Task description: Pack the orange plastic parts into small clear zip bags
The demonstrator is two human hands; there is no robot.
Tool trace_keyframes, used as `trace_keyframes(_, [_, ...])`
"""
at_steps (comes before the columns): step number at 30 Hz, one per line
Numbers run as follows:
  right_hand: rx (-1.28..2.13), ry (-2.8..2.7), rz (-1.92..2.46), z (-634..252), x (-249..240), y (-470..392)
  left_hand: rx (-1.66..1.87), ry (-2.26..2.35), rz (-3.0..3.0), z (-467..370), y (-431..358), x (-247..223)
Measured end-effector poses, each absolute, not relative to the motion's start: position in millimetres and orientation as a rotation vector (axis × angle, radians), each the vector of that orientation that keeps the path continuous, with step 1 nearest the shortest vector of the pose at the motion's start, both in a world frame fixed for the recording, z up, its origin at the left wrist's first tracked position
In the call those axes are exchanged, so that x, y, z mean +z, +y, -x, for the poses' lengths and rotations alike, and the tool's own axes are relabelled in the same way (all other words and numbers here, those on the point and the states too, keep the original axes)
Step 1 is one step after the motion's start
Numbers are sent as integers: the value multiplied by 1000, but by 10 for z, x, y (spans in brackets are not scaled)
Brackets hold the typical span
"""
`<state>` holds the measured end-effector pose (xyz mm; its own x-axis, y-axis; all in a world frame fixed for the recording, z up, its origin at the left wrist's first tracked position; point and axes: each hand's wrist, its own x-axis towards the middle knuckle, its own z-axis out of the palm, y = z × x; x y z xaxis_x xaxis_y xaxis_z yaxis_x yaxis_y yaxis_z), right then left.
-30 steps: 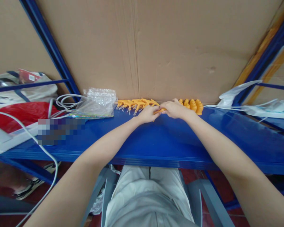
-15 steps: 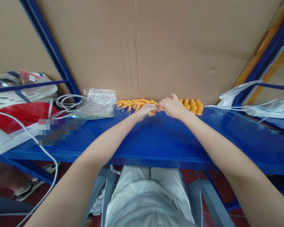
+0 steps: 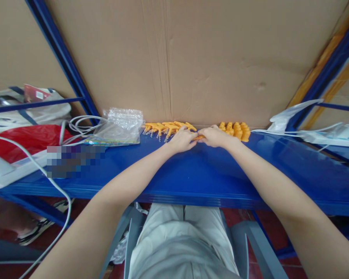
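My left hand (image 3: 184, 140) and my right hand (image 3: 211, 136) meet over the blue table (image 3: 200, 170), both closed on one small orange piece (image 3: 200, 137). Fingers cover most of that piece. Left of my hands, several orange pieces with metal spirals (image 3: 159, 128) lie in a row by the cardboard. Just right of my right hand stands a row of several orange figures (image 3: 238, 131), close together.
Clear plastic bags (image 3: 119, 126) lie left of the orange row. Further left are white cables (image 3: 84, 123), a red bag (image 3: 29, 141) and a power strip. A tall cardboard sheet (image 3: 209, 58) stands behind. At the right are a white plastic bag (image 3: 282, 118) and cables.
My left hand has turned palm down over the held piece. The raised fingers of my right hand have come down and curled in. The rows have stayed put.
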<state>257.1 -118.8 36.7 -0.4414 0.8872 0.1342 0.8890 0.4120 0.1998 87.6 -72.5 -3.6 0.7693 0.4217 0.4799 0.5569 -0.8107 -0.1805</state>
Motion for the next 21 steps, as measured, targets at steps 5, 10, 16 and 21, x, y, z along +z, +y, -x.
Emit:
trace_keyframes(5, [-486, -2590, 1549, -2585, 367, -1195, -822, -901, 2741, -866, -693, -31])
trace_keyframes(10, [-532, -2563, 1485, -2586, 346, -1180, -1115, -1084, 2922, -892, -651, -40])
trace_keyframes(16, [-614, -2532, 1473, -2567, 369, -1201, -1362, -1444, 3246, -913, -670, 18])
trace_keyframes(21, [-604, -2528, 1447, -2574, 362, -1193, -1480, -1488, 3382, -883, -678, 31])
